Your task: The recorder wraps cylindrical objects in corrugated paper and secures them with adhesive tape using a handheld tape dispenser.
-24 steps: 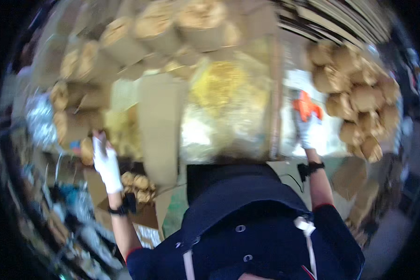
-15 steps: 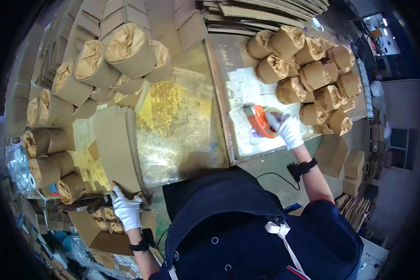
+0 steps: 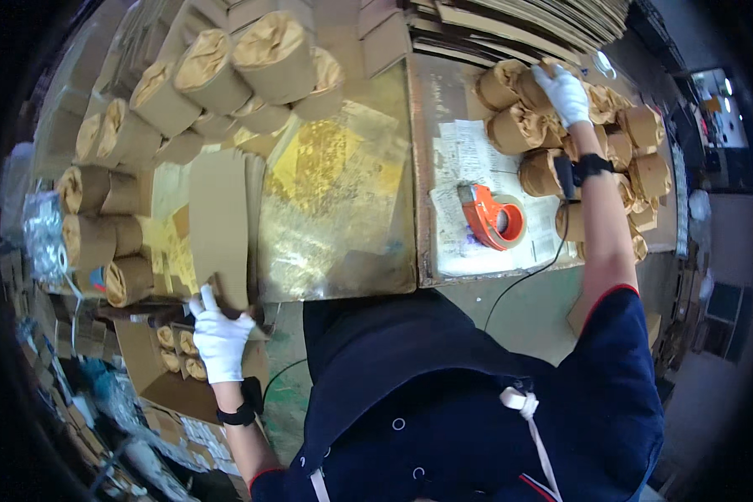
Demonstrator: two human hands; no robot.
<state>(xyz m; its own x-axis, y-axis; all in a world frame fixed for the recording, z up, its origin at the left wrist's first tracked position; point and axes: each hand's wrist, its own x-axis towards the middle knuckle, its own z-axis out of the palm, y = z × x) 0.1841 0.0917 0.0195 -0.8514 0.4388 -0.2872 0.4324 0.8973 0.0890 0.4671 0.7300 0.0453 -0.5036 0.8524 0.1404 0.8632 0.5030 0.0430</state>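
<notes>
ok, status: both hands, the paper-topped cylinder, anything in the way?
Right hand at a paper-topped cylinder, grip unclear. Left hand at cardboard sheets' near end. Neighbouring cylinders crowd close. Orange tape dispenser on papers, clear of both hands.

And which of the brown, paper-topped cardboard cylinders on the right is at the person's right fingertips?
The brown, paper-topped cardboard cylinder second from left in the far row; it alone lies under the fingertips of the white-gloved right hand.

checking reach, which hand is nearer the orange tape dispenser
Right: right hand is beyond the dispenser, at a brown cylinder; left hand is farther off leftward, by the cardboard stack.
</notes>
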